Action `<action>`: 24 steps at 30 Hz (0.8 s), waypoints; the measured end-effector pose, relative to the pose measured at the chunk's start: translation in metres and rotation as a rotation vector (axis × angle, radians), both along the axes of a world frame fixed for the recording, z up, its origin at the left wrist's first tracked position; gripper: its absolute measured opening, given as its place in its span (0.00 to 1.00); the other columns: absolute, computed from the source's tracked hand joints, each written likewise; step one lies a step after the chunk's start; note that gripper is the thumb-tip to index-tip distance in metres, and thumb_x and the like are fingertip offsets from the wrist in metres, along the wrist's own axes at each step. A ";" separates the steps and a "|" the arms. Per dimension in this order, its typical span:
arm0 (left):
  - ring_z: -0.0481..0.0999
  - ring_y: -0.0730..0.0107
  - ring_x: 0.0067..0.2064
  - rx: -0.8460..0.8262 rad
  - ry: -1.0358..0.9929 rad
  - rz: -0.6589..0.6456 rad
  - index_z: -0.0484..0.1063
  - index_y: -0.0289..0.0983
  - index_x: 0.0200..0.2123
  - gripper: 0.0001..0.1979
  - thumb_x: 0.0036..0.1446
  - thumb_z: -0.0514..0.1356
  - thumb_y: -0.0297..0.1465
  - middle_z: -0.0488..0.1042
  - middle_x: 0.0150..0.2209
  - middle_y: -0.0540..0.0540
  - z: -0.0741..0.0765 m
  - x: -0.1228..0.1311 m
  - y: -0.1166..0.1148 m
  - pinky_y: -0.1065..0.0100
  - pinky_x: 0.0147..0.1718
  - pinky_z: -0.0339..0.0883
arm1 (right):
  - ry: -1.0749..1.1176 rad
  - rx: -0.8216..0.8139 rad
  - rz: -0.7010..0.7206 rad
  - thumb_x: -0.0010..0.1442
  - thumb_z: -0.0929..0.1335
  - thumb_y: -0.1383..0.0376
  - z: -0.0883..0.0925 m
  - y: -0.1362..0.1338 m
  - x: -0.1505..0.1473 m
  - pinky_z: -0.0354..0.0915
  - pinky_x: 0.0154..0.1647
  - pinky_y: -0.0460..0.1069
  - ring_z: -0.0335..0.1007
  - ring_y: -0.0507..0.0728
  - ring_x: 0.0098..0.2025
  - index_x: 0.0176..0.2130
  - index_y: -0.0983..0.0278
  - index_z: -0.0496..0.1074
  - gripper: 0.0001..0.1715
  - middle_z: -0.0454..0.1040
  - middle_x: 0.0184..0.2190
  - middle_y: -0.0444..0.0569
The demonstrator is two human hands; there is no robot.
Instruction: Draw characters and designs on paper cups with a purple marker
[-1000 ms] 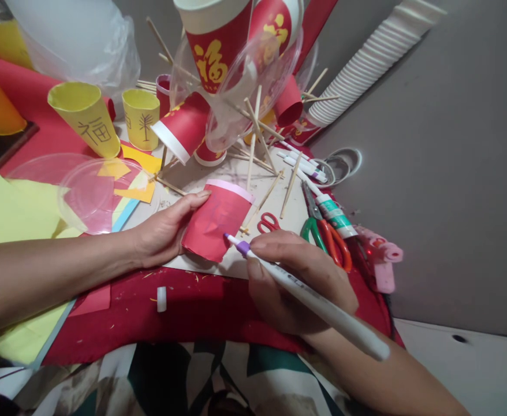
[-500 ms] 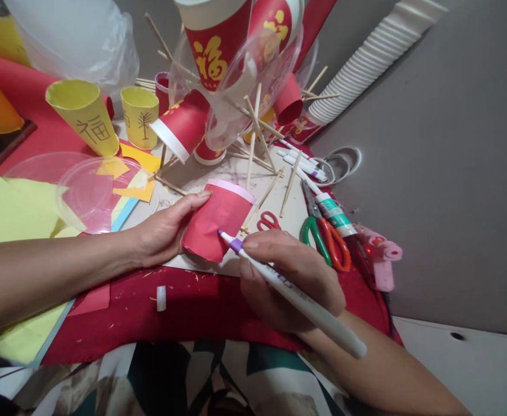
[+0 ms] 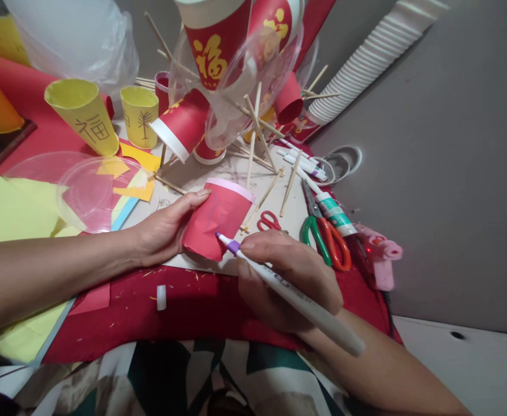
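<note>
A red paper-covered cup (image 3: pixel 212 237) with a pale pink rim lies tilted in my left hand (image 3: pixel 162 231), thumb across its upper side and the other fingers mostly hidden behind it. Faint purple strokes of writing show on its red surface. My right hand (image 3: pixel 290 277) grips a white marker pen (image 3: pixel 299 300) with a purple collar, and the purple tip meets the lower part of the cup. Beyond the cup, small red-handled scissors (image 3: pixel 269 221) rest on a pale board (image 3: pixel 294 228), near several thin wooden sticks (image 3: pixel 266 196).
Two yellow cups (image 3: pixel 82 118) with drawn marks stand at the back left. Red-and-gold paper cups (image 3: pixel 219 52), clear plastic lids and sticks form a stack behind. Green-and-orange scissors (image 3: pixel 334 242), a glue tube (image 3: pixel 335 212) and a pink glue gun (image 3: pixel 381 254) lie right. A white cap (image 3: pixel 161 297) lies in front.
The marker tip has shifted slightly left and down on the red cup, and my right hand has moved with it. My left hand keeps its hold, almost still.
</note>
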State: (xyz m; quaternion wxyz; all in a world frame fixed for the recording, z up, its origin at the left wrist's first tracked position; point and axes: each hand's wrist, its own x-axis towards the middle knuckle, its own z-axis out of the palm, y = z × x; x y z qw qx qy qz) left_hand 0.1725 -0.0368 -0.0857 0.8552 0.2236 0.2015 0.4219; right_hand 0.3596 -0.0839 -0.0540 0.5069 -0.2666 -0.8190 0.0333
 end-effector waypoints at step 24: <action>0.83 0.66 0.35 0.047 0.102 0.029 0.82 0.34 0.40 0.12 0.64 0.67 0.38 0.86 0.36 0.44 0.002 -0.001 0.000 0.69 0.40 0.78 | 0.034 -0.025 -0.110 0.55 0.70 0.78 0.004 -0.004 0.001 0.74 0.22 0.49 0.76 0.55 0.23 0.38 0.60 0.72 0.15 0.77 0.26 0.46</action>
